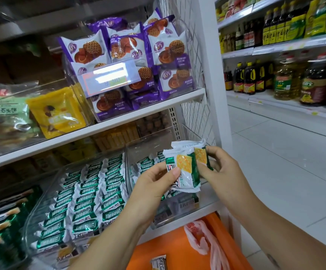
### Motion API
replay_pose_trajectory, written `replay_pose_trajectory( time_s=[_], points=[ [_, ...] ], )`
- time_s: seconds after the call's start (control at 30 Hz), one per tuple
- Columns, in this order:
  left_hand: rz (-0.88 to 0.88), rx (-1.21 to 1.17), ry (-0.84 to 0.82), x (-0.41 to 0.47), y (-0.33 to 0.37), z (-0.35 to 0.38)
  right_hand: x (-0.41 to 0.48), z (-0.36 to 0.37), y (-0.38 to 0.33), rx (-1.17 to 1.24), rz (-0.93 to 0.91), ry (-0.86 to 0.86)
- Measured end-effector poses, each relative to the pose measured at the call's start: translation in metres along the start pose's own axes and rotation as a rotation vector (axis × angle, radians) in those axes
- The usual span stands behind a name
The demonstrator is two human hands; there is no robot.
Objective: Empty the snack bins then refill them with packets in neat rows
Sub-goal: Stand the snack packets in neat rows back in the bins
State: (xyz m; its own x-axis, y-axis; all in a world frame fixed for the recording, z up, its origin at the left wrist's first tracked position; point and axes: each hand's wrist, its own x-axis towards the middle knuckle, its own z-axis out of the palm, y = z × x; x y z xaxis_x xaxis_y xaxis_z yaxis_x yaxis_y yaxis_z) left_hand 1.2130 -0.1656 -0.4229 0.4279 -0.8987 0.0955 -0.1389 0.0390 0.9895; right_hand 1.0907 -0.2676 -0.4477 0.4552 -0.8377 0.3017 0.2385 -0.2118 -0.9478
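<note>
Packets of green-and-white foil with a yellow cracker print (185,172) are held just above the right-hand clear plastic bin (138,142). The front packet's left edge is pinched by the left hand (154,184), and the rear ones are pinched at their right edge by the right hand (222,168). Two or three seem to be held, though the overlap hides the count. The bin beneath is judged only partly filled, while the neighbouring clear bin (41,191) is lined in tidy rows. The stack should be squared, faced like those rows, and lowered against the last row without standing packets being knocked.
</note>
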Motion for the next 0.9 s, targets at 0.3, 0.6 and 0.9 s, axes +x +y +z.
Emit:
replay_pose_trajectory(
  time_s=[0.3,0.6,0.9],
  points=[
    [-0.031,-0.211,-0.024,0.003,0.008,0.003,-0.002,-0.006,-0.014,0.187,0.127,-0.191],
    [0.029,-0.218,-0.07,0.006,0.012,0.0,-0.002,-0.014,-0.018,0.04,0.009,-0.33],
    [0.245,0.08,-0.029,0.007,0.017,-0.008,-0.001,-0.013,-0.017,-0.02,-0.065,-0.321]
  ],
)
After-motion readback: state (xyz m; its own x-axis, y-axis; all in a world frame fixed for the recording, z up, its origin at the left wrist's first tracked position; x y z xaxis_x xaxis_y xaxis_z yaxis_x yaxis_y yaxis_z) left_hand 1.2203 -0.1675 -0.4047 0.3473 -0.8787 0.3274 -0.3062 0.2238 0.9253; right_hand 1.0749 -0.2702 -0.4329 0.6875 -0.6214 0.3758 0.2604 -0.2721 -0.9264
